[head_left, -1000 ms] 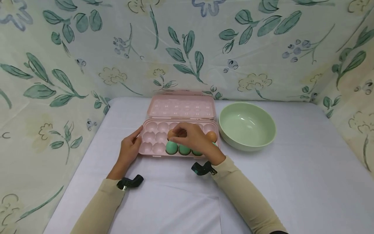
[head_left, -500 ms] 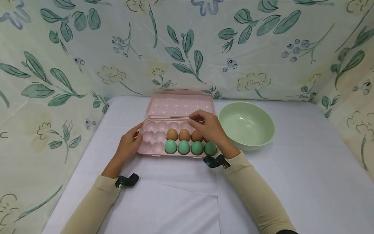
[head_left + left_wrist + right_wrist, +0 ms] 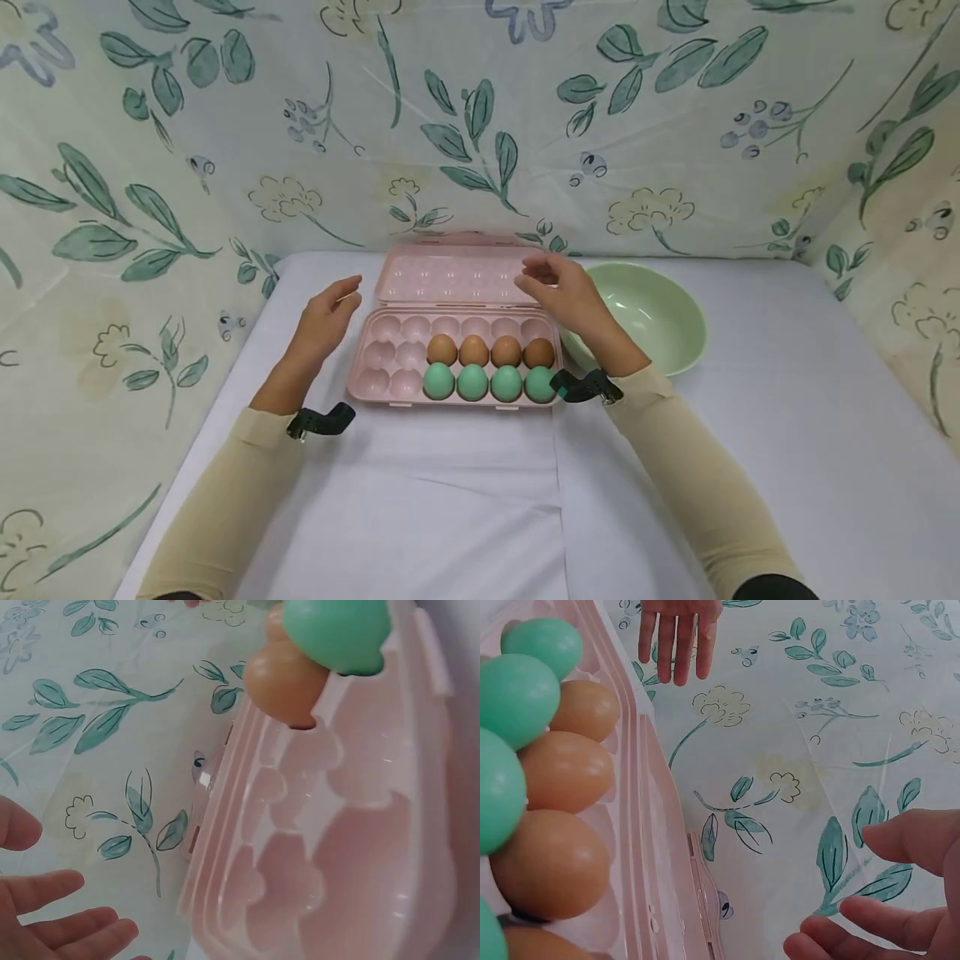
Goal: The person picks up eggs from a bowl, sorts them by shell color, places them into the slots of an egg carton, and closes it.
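A pink egg carton (image 3: 390, 398) lies with its lid (image 3: 457, 279) folded back. Several green eggs (image 3: 472, 382) fill the right part of its front row, and several brown eggs (image 3: 473, 350) sit in the row behind them. The cups at the left and along the back row hold nothing. My left hand (image 3: 321, 323) hovers beside the carton's left end, fingers extended and holding nothing. Over the lid's right end is my right hand (image 3: 566, 292), its fingers loosely bent with a gap to the thumb, as the right wrist view also shows.
A light green bowl (image 3: 660, 321) stands right of the carton, partly hidden behind my right hand and wrist. White cloth (image 3: 450, 492) covers the table. A floral fabric (image 3: 480, 150) hangs at the back and sides.
My right hand lifted off the brown egg at the left of its row and moved right and back. My left hand let go of the carton's left side and rose away.
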Action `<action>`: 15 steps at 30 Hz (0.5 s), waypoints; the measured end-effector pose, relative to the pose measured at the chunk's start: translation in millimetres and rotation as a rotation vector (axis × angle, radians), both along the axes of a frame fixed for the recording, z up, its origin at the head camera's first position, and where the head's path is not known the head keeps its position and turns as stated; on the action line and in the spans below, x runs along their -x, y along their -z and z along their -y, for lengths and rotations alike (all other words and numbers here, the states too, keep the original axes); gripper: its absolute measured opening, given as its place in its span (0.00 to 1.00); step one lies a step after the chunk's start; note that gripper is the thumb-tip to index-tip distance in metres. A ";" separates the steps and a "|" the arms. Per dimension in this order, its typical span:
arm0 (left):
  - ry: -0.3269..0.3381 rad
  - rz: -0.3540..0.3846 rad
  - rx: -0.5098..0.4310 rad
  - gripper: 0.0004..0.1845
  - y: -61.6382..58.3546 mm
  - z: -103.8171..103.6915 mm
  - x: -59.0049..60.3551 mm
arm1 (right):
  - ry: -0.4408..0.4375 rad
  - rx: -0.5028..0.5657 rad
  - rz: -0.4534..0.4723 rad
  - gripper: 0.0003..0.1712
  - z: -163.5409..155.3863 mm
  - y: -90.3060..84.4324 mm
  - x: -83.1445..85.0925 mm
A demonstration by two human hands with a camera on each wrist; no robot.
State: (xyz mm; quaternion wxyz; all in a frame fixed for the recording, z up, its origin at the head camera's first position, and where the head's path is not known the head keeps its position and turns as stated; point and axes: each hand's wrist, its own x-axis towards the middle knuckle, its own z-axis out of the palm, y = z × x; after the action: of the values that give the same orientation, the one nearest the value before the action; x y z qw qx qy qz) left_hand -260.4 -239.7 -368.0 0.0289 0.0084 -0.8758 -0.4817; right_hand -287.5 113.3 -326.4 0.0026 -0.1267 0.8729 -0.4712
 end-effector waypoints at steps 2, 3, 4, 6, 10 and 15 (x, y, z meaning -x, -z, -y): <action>-0.017 0.033 -0.071 0.28 -5.1 -0.8 8.4 | 0.026 0.019 0.038 0.27 -2.3 -3.4 6.2; -0.024 0.049 -0.113 0.29 -7.7 -2.1 12.3 | 0.044 0.029 0.060 0.29 -3.6 -4.6 9.7; -0.033 0.064 -0.153 0.29 -9.9 -3.2 16.5 | 0.061 0.043 0.081 0.30 -4.8 -5.7 13.2; -0.053 0.100 -0.225 0.30 -13.5 -5.9 24.9 | 0.085 0.098 0.132 0.32 -6.6 -8.1 20.6; -0.094 0.179 -0.291 0.32 -18.0 -10.2 41.2 | 0.106 0.210 0.229 0.35 -8.0 -10.7 36.1; -0.131 0.259 -0.390 0.32 -20.5 -11.6 58.2 | 0.126 0.261 0.335 0.37 -6.8 -11.6 53.6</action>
State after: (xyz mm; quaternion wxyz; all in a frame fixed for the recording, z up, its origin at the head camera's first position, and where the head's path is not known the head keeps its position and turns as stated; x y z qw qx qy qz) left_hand -318.6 -228.1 -347.5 -0.0548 0.1323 -0.7603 -0.6336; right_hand -341.1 120.1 -314.8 0.1014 0.0089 0.7981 -0.5939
